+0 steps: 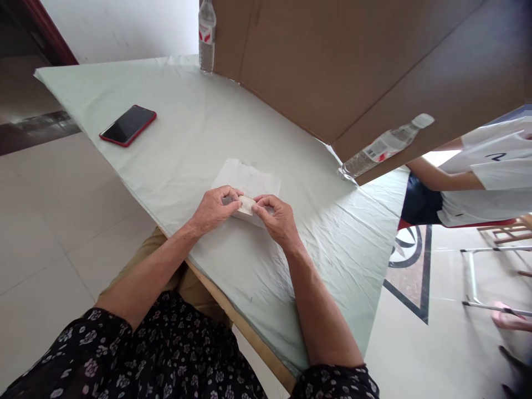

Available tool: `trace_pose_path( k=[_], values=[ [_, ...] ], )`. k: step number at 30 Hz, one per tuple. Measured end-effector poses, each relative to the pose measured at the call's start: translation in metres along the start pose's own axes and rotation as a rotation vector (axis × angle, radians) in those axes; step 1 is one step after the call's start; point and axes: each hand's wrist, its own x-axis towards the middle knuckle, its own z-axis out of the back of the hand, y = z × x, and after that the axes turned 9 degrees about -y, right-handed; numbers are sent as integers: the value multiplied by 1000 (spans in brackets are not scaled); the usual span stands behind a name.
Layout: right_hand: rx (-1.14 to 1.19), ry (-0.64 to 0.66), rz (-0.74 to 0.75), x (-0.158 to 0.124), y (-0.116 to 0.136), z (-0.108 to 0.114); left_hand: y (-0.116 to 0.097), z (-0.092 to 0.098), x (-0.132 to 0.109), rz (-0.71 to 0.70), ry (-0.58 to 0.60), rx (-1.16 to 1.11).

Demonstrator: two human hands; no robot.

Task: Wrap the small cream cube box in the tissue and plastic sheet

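Small pale strip (246, 205) held crosswise between two hands above the cloth-covered desk (183, 149).
From the left, a red-edged phone (128, 126) lies on the cloth; next, the left hand (213, 210) has its fingers pinching the strip's left end; the strip's long axis runs from hand to hand, dipping slightly toward the right, over a white sheet (248, 176); the right hand's (277, 219) fingers pinch the other end; farther right, a clear bottle (384, 147) leans beside a brown panel (332, 66).
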Motion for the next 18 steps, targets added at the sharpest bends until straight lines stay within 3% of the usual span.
trace_pose_path(
  k=[13, 18],
  values=[
    [-17, -29, -34, -2, 5, -3, -2, 2, -2, 14, -3, -14],
    [-101, -40, -18, 1, -1, 1, -1, 4, 1, 65, 46, 25]
  ],
)
